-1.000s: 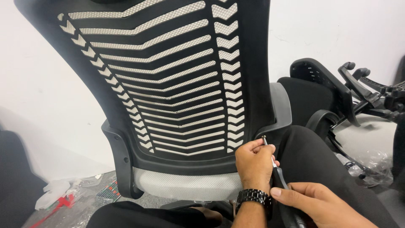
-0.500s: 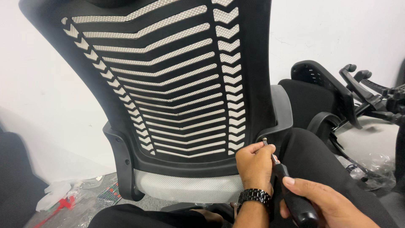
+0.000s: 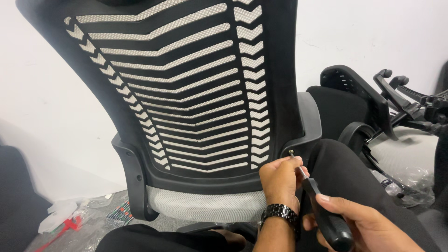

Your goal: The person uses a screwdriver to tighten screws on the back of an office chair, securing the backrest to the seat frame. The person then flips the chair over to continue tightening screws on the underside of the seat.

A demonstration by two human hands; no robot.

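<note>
An office chair's black slatted backrest (image 3: pixel 186 88) with white mesh behind fills the middle of the view. A small screw (image 3: pixel 291 152) sits at the backrest's lower right bracket (image 3: pixel 303 140). My left hand (image 3: pixel 279 179), with a black wristwatch (image 3: pixel 279 214), pinches the metal shaft of a screwdriver (image 3: pixel 326 219) just below the screw. My right hand (image 3: pixel 361 224) grips the screwdriver's black handle at the lower right. The tip meets the screw head.
A second chair's black seat and armrest parts (image 3: pixel 364 102) lie on the floor at the right, with a clear plastic bag (image 3: pixel 410 186) near them. Plastic wrappers and a red item (image 3: pixel 70 219) lie at the lower left. A white wall (image 3: pixel 37 93) stands behind.
The view shifted slightly. My right hand has slid a little along the screwdriver handle; my left hand stays pinching the shaft at the screw.
</note>
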